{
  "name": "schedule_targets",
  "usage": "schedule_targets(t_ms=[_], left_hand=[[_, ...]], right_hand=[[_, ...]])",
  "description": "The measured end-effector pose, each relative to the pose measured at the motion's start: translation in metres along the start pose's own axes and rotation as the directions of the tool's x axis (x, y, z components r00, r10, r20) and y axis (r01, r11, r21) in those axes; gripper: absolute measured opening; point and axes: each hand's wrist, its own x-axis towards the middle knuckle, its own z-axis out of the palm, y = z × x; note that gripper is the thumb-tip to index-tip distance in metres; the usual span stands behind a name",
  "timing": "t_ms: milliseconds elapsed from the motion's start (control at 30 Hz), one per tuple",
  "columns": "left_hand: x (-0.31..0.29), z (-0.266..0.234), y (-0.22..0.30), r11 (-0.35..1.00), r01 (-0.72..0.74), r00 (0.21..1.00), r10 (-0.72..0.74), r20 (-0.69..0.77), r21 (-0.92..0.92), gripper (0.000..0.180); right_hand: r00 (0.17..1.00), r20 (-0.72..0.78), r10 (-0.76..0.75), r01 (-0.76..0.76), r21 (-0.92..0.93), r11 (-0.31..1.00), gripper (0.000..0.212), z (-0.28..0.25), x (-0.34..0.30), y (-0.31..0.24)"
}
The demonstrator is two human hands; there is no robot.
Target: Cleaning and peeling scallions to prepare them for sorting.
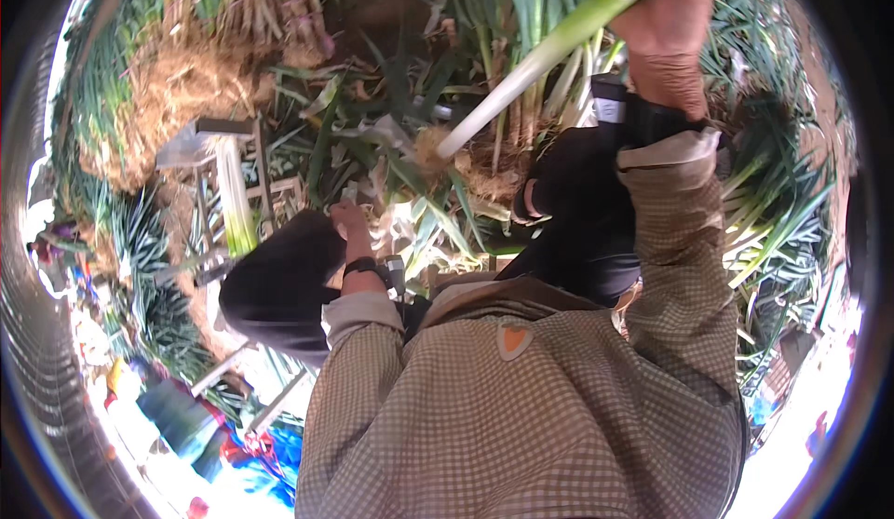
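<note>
My right hand (663, 21) is raised at the top right, its fingers closed round the green upper part of a long green onion (531, 67). The white stalk slants down to the left and ends in a tuft of pale brown roots (429, 148). My left hand (350, 224) is low beside my left knee, its fingers curled in. Pale leaf scraps lie around it, and whatever it may hold is too small to make out. White green-onion stalks (235, 188) rest in a metal frame (263, 170) left of that hand.
Tied bundles of green onions (242, 7) with matted roots stand at the far left. More onions (526, 16) stand ahead, and loose green leaves (764, 212) pile at the right. Peeled leaves (433, 216) litter the ground between my knees. Blue plastic (265, 482) lies at the lower left.
</note>
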Motion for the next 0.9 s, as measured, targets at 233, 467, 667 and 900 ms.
schedule_targets(t_ms=[233,467,667,900], left_hand=[[-0.026,-0.288,-0.013,-0.145,-0.263,0.956,0.093,-0.277,-0.954,0.038],[-0.117,-0.45,-0.009,-0.843,-0.411,0.521,0.095,-0.848,-0.348,0.047],[-0.129,-0.445,0.008,-0.926,-0.281,0.626,0.023,-0.779,-0.253,0.043],[-0.133,-0.439,0.015,-0.95,-0.218,0.695,0.01,-0.719,-0.224,0.043]], right_hand=[[0.893,-0.331,0.306,-0.389,-0.223,0.894,0.063,0.03,-0.003,0.028],[0.941,0.134,0.31,-0.259,-0.301,0.918,0.065,0.021,-0.024,0.082],[0.968,0.007,0.249,-0.219,-0.453,0.864,0.056,0.03,-0.038,0.089],[0.934,-0.182,0.308,-0.349,-0.268,0.898,0.044,0.031,-0.042,0.099]])
